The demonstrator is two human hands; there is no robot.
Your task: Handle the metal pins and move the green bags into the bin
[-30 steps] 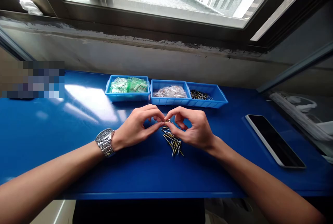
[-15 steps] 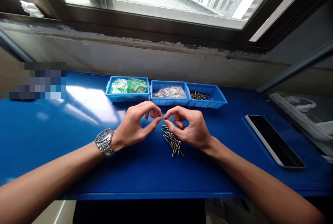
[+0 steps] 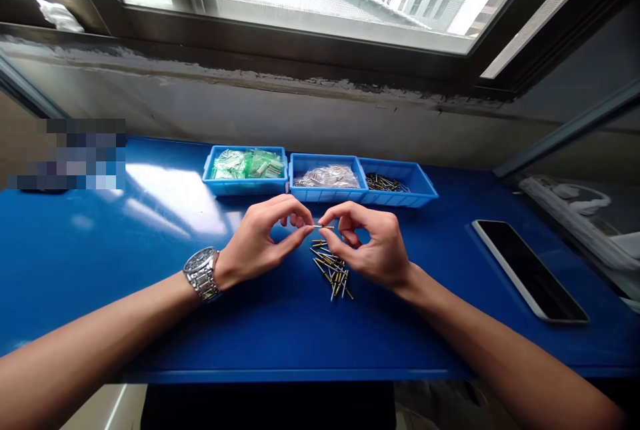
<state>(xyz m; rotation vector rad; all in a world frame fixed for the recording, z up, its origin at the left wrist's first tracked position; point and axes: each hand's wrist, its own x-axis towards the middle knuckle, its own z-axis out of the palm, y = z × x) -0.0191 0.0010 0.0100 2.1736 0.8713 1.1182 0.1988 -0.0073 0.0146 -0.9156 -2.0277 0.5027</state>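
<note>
A thin metal pin, silver at its left end and gold-coloured at its right, lies level between my two hands. My left hand pinches the silver end between thumb and forefinger. Around the pin's middle close the thumb and forefinger of my right hand; its gold end shows in the loop behind those fingertips. Just below the hands, a loose pile of similar pins rests on the blue table, partly covered by my right thumb. A metal watch is on my left wrist.
Behind my hands stand a blue bin with green-tinted bags and a divided blue bin holding clear bags and dark pins. A phone lies at right. A window is beyond the wall.
My right hand has shifted slightly right, and more of the pin now shows between the fingers. My left hand and the pile look unchanged.
</note>
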